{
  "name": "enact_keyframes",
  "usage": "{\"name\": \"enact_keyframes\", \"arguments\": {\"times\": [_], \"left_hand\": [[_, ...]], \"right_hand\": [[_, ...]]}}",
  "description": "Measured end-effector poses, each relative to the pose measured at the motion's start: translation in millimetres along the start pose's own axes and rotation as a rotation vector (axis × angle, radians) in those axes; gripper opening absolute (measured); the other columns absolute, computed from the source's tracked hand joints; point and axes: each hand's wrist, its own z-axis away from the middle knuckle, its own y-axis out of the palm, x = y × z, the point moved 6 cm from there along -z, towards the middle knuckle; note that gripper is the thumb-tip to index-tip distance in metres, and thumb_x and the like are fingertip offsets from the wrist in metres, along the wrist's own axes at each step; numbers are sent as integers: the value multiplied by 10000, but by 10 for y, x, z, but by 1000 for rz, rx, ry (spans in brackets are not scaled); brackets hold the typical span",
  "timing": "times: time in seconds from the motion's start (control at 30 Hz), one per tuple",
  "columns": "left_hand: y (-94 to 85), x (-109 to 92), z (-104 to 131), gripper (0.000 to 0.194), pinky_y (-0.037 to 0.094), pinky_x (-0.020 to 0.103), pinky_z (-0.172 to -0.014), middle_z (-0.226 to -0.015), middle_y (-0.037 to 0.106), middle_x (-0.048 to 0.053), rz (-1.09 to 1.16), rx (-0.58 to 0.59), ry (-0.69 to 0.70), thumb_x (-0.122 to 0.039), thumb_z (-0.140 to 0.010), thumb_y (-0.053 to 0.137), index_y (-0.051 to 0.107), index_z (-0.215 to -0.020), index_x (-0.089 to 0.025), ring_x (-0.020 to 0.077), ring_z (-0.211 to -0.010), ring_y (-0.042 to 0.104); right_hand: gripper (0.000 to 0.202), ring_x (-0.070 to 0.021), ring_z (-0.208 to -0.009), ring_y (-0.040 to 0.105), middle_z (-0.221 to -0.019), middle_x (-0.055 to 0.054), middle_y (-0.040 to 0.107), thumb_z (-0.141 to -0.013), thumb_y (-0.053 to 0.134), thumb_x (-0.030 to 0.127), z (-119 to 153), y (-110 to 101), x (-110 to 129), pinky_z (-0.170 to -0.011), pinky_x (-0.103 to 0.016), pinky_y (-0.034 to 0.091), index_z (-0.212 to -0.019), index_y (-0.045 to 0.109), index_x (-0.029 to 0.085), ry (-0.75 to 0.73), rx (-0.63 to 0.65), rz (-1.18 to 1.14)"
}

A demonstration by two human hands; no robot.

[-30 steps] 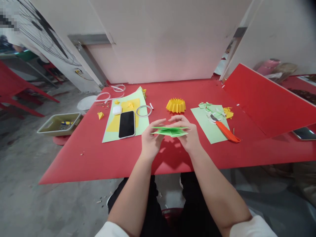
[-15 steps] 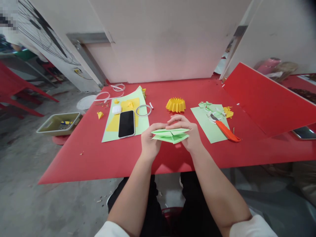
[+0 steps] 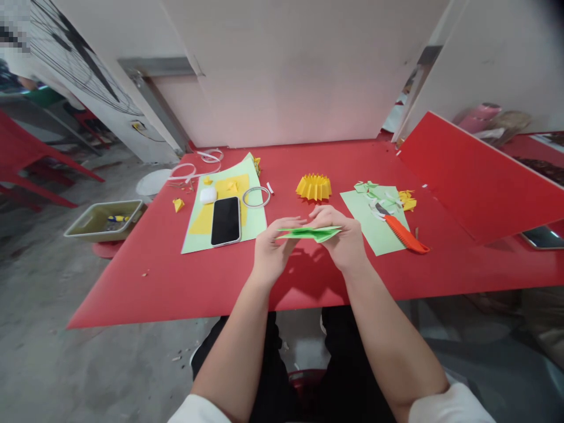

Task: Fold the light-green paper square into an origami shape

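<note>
A piece of folded green paper [image 3: 314,234] is held up above the front of the red table [image 3: 185,299]. My left hand [image 3: 271,249] grips its left end, and my right hand [image 3: 346,244] grips its right end. Both hands are closed on it, with fingers along the far side; part of the paper is hidden behind them. Just beyond my fingers stands a pleated yellow paper piece [image 3: 314,187]. To the right, an orange-handled knife [image 3: 405,235] lies partly on a green sheet [image 3: 381,238] with green paper scraps [image 3: 374,192].
On the left, a phone [image 3: 226,221], a white case [image 3: 208,195] and a ring of tape [image 3: 256,197] lie on or over green and yellow sheets. A red board [image 3: 480,182] slants up at right. A plastic tub [image 3: 106,220] stands beyond the left edge.
The folded green paper has tilted and its layers have come closer together, so I see it more edge-on. Both hands have shifted slightly, the right one outward. The table items have stayed put.
</note>
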Motion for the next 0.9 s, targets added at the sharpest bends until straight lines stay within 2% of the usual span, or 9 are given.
{"name": "enact_keyframes", "arguments": {"times": [0.1, 0.2, 0.3, 0.37, 0.47, 0.6, 0.73, 0.9], "left_hand": [[22, 55, 7, 174, 503, 335, -815, -928, 716, 58, 95, -24, -107, -282, -712, 697, 708, -862, -195, 219, -883, 652], [-9, 74, 13, 154, 514, 296, -697, -816, 723, 29, 44, -53, -154, -295, -730, 675, 717, -839, -195, 193, -754, 650], [-1, 68, 9, 145, 502, 285, -701, -795, 716, 22, -61, 21, -155, -282, -728, 669, 721, -832, -196, 189, -753, 637], [26, 90, 16, 164, 500, 286, -710, -810, 710, 28, -68, 62, -186, -292, -730, 663, 715, -846, -188, 191, -772, 634], [67, 142, 38, 229, 496, 278, -712, -860, 703, 35, 24, 42, -250, -331, -734, 663, 696, -905, -182, 183, -790, 633], [97, 199, 57, 249, 491, 258, -695, -850, 698, 28, 124, -14, -302, -350, -729, 676, 693, -918, -189, 164, -789, 626], [118, 231, 58, 249, 479, 239, -606, -742, 674, 11, 152, 10, -359, -355, -714, 690, 695, -895, -185, 145, -696, 606], [165, 250, 79, 216, 413, 207, -469, -607, 616, -15, 100, 76, -447, -369, -706, 686, 673, -765, -162, 102, -522, 530]], "right_hand": [[58, -185, -829, 593, -764, -8, 649, -687, 717, 275, 14, -4, -84, -758, -373, 501, -738, 706, 251, 130, -43, -44], [136, -163, -745, 600, -754, 8, 648, -665, 729, 275, 34, -25, -184, -717, -348, 501, -792, 703, 237, 304, -46, -75], [167, -151, -702, 599, -722, 15, 660, -645, 741, 286, 36, -76, -228, -677, -318, 498, -796, 707, 225, 405, -36, -54], [187, -157, -697, 607, -710, 10, 670, -621, 756, 306, 32, -112, -241, -664, -314, 501, -778, 710, 214, 440, -66, -44], [224, -156, -669, 616, -701, 4, 681, -596, 771, 320, 39, -120, -275, -644, -309, 509, -778, 711, 205, 494, -132, -99], [248, -140, -638, 612, -696, 3, 684, -590, 774, 330, 57, -52, -321, -598, -275, 501, -789, 713, 197, 562, -98, -118], [257, -153, -659, 625, -710, -7, 694, -593, 765, 354, 65, -56, -339, -608, -284, 512, -783, 713, 189, 574, -93, -78], [240, -159, -655, 632, -705, -5, 696, -601, 758, 377, 50, -212, -389, -629, -310, 523, -745, 701, 194, 537, -267, -54]]}}
